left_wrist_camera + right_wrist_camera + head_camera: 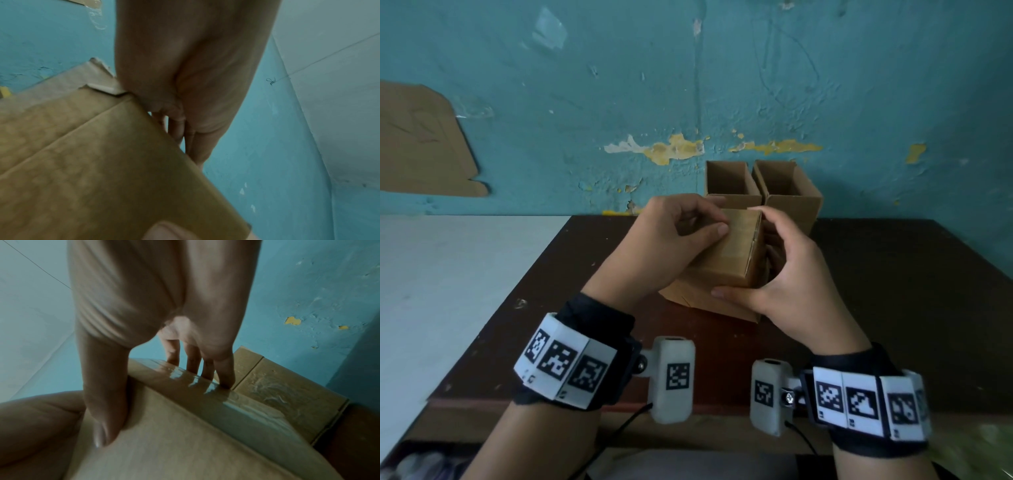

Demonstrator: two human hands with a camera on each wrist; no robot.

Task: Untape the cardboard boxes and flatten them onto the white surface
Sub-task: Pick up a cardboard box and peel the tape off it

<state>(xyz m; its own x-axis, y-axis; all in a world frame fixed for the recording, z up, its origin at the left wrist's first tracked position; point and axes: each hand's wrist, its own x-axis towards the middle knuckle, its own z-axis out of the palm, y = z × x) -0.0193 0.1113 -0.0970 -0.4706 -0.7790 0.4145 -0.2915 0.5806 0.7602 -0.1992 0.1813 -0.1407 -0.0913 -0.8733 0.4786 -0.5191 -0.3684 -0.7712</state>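
item: taped cardboard box, on dark table before two open boxes; my right hand clamps it, my left hand pinches at the tape edge; risk: tape may shred if yanked, or box slip.

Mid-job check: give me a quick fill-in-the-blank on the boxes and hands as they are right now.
1. Both hands hold a taped box that rests on top of another ____.
2. Behind it, against the wall, stand ____ open boxes.
3. The boxes sit on the dark table; the white surface lies on the person's ____ side.
4. The right hand has its ____ along the box's near bottom edge, while the left hand works at the top.

Missing words: box; two; left; thumb
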